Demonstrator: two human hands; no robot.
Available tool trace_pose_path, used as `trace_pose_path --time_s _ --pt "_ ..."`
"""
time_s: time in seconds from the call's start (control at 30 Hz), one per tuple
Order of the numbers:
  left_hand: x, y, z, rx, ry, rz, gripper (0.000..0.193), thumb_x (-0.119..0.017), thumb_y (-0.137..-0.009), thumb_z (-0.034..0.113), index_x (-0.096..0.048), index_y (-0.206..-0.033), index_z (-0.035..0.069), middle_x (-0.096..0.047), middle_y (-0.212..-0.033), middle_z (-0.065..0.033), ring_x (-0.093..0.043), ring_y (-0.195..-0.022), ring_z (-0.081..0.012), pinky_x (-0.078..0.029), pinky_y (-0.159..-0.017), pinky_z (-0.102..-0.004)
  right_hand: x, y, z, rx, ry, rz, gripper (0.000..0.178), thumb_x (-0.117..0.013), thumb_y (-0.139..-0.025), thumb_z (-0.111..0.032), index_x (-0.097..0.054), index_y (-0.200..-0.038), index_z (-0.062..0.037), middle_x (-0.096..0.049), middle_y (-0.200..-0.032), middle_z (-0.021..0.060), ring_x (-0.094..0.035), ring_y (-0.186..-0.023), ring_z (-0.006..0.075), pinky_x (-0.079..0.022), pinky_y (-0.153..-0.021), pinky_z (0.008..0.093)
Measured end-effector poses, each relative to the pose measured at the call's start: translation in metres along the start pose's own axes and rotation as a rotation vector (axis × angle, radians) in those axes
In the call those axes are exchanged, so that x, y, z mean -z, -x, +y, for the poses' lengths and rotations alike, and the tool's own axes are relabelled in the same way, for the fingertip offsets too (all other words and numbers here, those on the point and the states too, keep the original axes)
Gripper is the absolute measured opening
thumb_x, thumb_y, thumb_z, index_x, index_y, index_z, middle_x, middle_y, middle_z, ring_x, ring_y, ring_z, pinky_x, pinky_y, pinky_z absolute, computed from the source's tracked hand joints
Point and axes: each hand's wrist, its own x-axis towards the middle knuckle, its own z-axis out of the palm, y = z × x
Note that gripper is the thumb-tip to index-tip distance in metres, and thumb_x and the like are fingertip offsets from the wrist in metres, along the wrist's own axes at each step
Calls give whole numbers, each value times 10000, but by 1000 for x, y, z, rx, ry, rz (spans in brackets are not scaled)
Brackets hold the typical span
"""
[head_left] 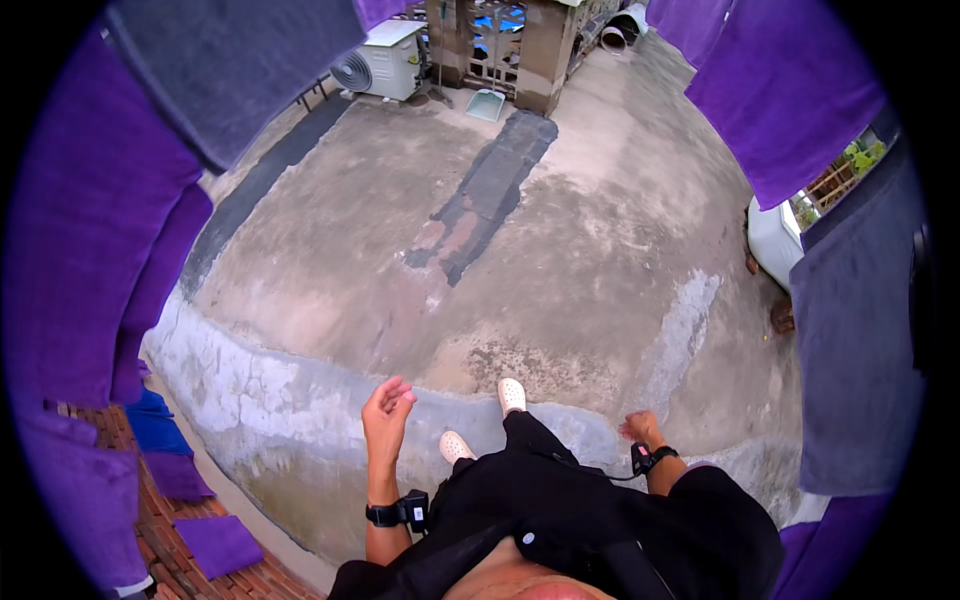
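Note:
My left hand (388, 408) is raised in front of me at the lower middle, its fingers loosely bent and apart, with nothing in it. Lower and to the right, my right hand (640, 428) hangs beside my body; its fingers are half curled and no object shows in them. Neither hand touches anything. Purple cloths (85, 250) and a dark grey cloth (240, 75) hang on the left. More hang on the right, among them a purple cloth (785, 95) and a grey cloth (860, 340). Whatever they hang from is mostly out of sight.
Patched concrete floor (380, 190) stretches ahead. At the back stand an air-conditioner unit (385, 62), a long-handled dustpan (486, 105) and a brick pillar (545, 65). A white rounded object (772, 240) is at right. Purple cloth pieces (218, 545) lie on red tiles, lower left.

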Motion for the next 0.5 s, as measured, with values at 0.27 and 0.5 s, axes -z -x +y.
trace_pose_path --time_s 0.27,0.5 --pt "-40 -84 12 -12 -87 -37 368 -611 -843 98 -530 -1165 -60 -630 -1012 -144 -640 -826 -178 -515 -709 -263 -1 -30 -9 -97 -34 -119 183 -513 -861 -56 -533 -1003 57 -619 -819 202 -661 -686 313 -536 -516 414" --pt "-43 -124 -17 224 11 45 313 -614 -822 83 -556 -1099 -50 -641 -929 -124 -650 -762 -188 -537 -642 -289 -34 -48 -130 157 -104 -206 182 -512 -860 -102 -545 -1000 9 -625 -843 152 -657 -690 260 -543 -582 361"
